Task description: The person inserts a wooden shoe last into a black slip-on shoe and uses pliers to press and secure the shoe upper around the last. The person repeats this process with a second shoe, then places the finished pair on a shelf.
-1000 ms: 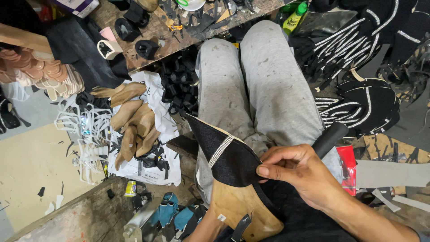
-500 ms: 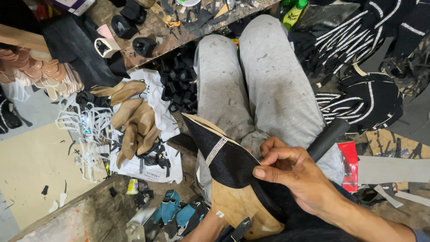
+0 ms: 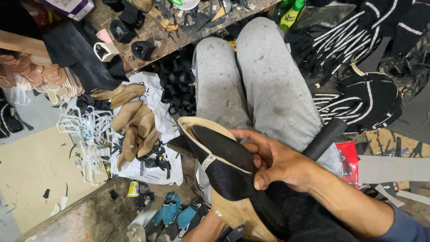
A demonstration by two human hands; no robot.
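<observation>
A pointed shoe lies on my lap, with a black upper, a thin silver strip and a tan wooden form inside it, its toe pointing up and left. My right hand is clamped over the shoe's right side, fingers curled onto the black upper and thumb pressing its edge. A black handle sticks out from under that hand toward the upper right; whether the hand holds it is unclear. Only my left forearm shows at the bottom edge, and the hand itself is hidden beneath the shoe.
My grey-trousered legs stretch upward. Tan shoe forms lie on a white bag at the left, black heels beside them. A cluttered wooden bench stands at the top. Black striped uppers pile up on the right.
My right hand has slid left along the shoe and its fingers now curl over the upper. The shoe has turned slightly, showing more of its tan rim.
</observation>
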